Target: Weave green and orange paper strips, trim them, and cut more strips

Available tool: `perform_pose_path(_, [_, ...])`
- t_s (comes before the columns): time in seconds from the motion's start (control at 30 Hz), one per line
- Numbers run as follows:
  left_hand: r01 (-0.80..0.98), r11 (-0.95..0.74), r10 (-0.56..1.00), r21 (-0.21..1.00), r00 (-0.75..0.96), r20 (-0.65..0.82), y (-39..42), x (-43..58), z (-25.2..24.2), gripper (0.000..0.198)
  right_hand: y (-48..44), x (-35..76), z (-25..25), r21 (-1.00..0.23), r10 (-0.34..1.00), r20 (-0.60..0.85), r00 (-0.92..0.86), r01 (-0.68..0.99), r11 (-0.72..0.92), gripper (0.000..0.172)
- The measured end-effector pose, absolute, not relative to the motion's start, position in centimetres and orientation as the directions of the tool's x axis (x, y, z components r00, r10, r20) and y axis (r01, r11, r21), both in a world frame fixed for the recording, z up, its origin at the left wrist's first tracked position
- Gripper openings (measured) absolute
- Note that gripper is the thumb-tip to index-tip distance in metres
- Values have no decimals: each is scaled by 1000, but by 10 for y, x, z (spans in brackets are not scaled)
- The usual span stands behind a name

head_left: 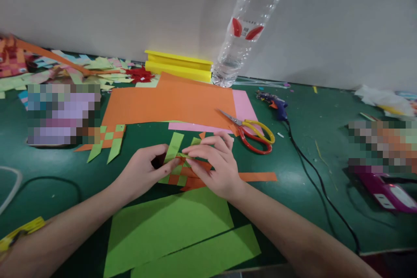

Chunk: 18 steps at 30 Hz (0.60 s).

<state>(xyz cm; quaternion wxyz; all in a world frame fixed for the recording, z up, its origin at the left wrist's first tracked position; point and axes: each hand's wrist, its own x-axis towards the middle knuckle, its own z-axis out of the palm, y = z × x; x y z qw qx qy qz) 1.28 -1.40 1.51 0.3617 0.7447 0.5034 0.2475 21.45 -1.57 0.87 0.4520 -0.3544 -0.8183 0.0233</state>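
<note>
A small weave of green and orange paper strips (178,177) lies on the green table (299,169) in front of me. My left hand (140,173) pinches the weave's left edge, beside an upright green strip (173,147). My right hand (213,163) presses down on the weave's right side, fingers closed on a green strip end. An orange strip (259,177) sticks out to the right from under that hand.
Green sheets (169,226) lie near me; orange (169,102) and pink (244,106) sheets lie beyond. Scissors (254,132), a glue gun (275,105) with its cord, a clear bottle (243,26), yellow folded paper (177,65), another woven piece (109,137) and scraps (65,69) surround them.
</note>
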Motion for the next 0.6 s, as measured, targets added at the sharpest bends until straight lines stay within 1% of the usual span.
perform_pose_path(0.2, [561,-258,916,786,400,15,-15,13,13,30,-14,212,6,-355,612,719,-331,582,732,13])
perform_pose_path(0.37, [570,-223,918,791,396,-26,-15,13,11,40,-15,212,9,-328,595,727,-342,589,739,10])
perform_pose_path(0.47, [571,-193,917,798,395,-60,-15,14,12,39,-15,212,8,-314,582,731,-356,581,751,14])
perform_pose_path(0.6, [573,-182,919,799,389,-70,-15,14,13,40,-15,213,6,-318,571,732,-370,556,768,22])
